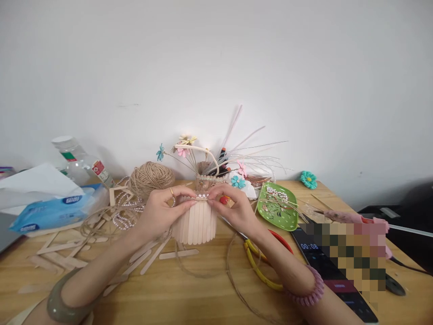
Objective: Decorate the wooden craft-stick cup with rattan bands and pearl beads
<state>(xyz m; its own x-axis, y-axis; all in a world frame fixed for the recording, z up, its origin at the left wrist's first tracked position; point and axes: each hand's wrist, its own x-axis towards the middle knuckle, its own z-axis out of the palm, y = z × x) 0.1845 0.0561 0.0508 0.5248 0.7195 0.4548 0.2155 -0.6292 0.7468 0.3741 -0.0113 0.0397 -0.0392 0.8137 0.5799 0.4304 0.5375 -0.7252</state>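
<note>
A small pot made of pale craft sticks (pixel 198 225) is held a little above the table in the middle. Along its upper edge runs a short row of pearl beads (pixel 203 196), with twine just under it. My left hand (pixel 165 208) pinches the left side of that edge between thumb and forefinger. On the right side, my right hand (pixel 233 205) pinches the same edge with its fingertips. What exactly lies under the fingertips is hidden. A loose strand of twine (pixel 230 271) curves down over the table below my right hand.
Behind stands a decorated pot with wire stems and flowers (pixel 182 151), beside a twine ball (pixel 152 178). Loose craft sticks (pixel 62 259) and blue wipes (pixel 54 207) lie left. To the right are a green dish (pixel 291 216), scissors (pixel 255 266), a phone (pixel 314 257) and a pink glue gun (pixel 358 219).
</note>
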